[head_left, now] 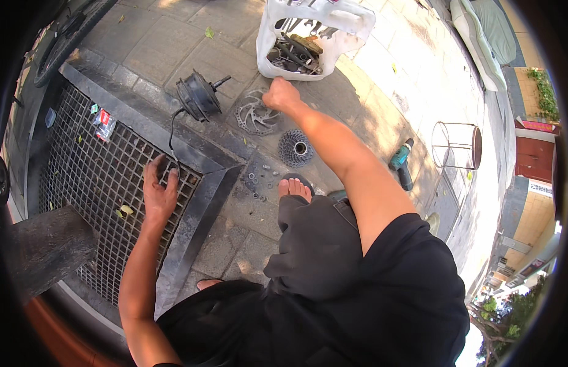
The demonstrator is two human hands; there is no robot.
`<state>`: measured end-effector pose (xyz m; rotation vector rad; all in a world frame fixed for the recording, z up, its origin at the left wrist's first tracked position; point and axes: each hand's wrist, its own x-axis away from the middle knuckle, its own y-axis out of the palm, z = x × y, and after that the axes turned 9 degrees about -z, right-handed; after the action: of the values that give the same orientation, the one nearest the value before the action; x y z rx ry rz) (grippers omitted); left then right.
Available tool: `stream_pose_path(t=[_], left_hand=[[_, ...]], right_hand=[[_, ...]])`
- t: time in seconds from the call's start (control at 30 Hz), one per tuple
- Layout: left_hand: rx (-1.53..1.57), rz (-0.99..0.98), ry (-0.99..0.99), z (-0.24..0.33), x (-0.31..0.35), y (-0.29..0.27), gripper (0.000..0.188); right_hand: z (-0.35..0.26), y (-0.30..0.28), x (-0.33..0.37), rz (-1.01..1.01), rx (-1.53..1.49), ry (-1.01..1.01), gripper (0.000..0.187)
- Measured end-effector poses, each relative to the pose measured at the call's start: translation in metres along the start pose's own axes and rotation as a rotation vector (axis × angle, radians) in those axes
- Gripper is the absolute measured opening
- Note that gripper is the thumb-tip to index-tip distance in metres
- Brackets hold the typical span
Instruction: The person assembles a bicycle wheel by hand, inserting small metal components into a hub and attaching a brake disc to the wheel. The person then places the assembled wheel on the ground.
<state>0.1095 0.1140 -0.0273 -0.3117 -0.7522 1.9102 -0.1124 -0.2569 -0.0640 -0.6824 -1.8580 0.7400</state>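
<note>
While the person crouched on grey paving, the left hand [159,186] lay flat, fingers spread, on a metal grate [82,177], empty. The right hand [280,95] was curled into a loose fist over a brake disc [254,116] and just below a white tool bag [308,37]; I could not tell whether it held anything. A hub motor [198,96] sat just left of the disc, a sprocket cassette [295,148] lay near the right forearm, small washers [259,179] lay before a bare foot [294,186], and a drill [401,162] lay further right.
</note>
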Motion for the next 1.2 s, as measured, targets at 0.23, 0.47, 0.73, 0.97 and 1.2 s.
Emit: stream_pose_path(t=[0.23,0.47,0.73,0.97,1.2], left_hand=[[0.015,-0.21,0.143,0.09,0.006,-0.006,0.065],[0.45,-0.328,-0.06,0.113,-0.019,-0.003,0.064],[0.783,-0.31,-0.205,0.08,0.019,-0.068,0.025],[0.718,-0.017,-0.639,0.137,0.066,-0.067,0.021],[0.881,0.518,-0.852,0.262,0.127,-0.018,0.028]], right_hand=[[-0.011,-0.062,0.095,-0.13,-0.107,-0.516,0.04],[-0.084,-0.089,0.194,-0.422,-0.313,-0.743,0.041],[-0.138,-0.058,0.17,-0.663,-0.435,-0.769,0.039],[-0.192,-0.108,0.18,-0.769,-0.38,-0.681,0.037],[-0.23,-0.154,0.233,-0.884,-0.603,-0.533,0.034]])
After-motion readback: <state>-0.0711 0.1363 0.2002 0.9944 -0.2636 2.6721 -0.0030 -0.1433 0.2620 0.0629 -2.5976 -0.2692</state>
